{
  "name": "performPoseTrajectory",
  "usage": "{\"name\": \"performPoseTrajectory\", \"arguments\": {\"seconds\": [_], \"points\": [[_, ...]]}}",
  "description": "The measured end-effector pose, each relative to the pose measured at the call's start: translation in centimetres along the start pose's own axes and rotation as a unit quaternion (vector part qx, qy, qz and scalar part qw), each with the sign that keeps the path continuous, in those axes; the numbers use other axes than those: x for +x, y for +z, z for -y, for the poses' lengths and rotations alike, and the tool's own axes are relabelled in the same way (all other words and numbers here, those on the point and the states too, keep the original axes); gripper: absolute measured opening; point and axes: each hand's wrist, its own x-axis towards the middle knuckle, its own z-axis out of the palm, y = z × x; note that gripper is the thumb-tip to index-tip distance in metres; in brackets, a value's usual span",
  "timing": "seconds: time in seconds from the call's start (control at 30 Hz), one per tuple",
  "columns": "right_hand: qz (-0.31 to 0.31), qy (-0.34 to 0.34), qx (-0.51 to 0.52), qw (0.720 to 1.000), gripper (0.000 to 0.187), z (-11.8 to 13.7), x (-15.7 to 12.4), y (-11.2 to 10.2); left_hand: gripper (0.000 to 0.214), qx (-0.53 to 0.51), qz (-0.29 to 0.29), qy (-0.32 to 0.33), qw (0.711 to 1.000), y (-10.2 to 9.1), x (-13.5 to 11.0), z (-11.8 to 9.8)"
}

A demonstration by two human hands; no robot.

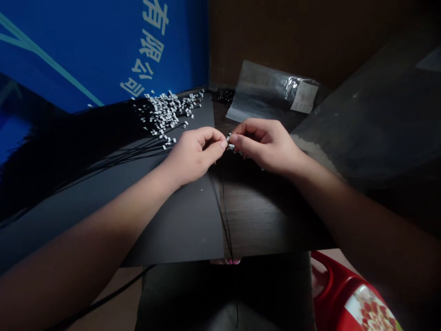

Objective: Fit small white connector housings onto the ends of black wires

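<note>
My left hand [196, 154] and my right hand [265, 143] meet above the dark wooden table [268, 211], fingertips almost touching. Both are closed in a pinch. Between the fingertips sits a small white piece [229, 142], gripped by my right thumb and forefinger, and a thin black wire [225, 220] runs down from the pinch toward me. A pile of several small white pieces [167, 112] lies on the black sheet [179, 216] just beyond my left hand.
A blue panel with white characters [103, 46] stands at the back left. A clear plastic bag with a label [272, 92] lies behind my right hand. More black wires [113, 156] stretch to the left. A red container [347, 294] sits at the lower right.
</note>
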Motion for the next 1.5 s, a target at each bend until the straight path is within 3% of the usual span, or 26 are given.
{"name": "performPoseTrajectory", "arguments": {"seconds": [0.3, 0.57, 0.87, 1.5], "points": [[0.006, -0.002, -0.003, 1.000, 0.016, 0.09, -0.05, -0.07, 0.014, 0.030, -0.006, 0.023, 0.999, 0.01, -0.18, -0.28], [0.011, 0.007, 0.012, 1.000, 0.028, 0.23, -0.10, -0.04, 0.013, 0.052, -0.016, 0.034, 0.998, 0.11, -0.26, -0.52], [0.026, -0.007, -0.007, 1.000, 0.014, 0.25, -0.05, -0.10, 0.011, 0.056, -0.021, 0.037, 0.997, 0.11, -0.36, -0.60], [0.043, -0.016, -0.006, 0.999, 0.014, 0.18, -0.01, -0.32, 0.010, 0.062, -0.014, 0.041, 0.997, 0.01, -0.23, -0.55]]}}
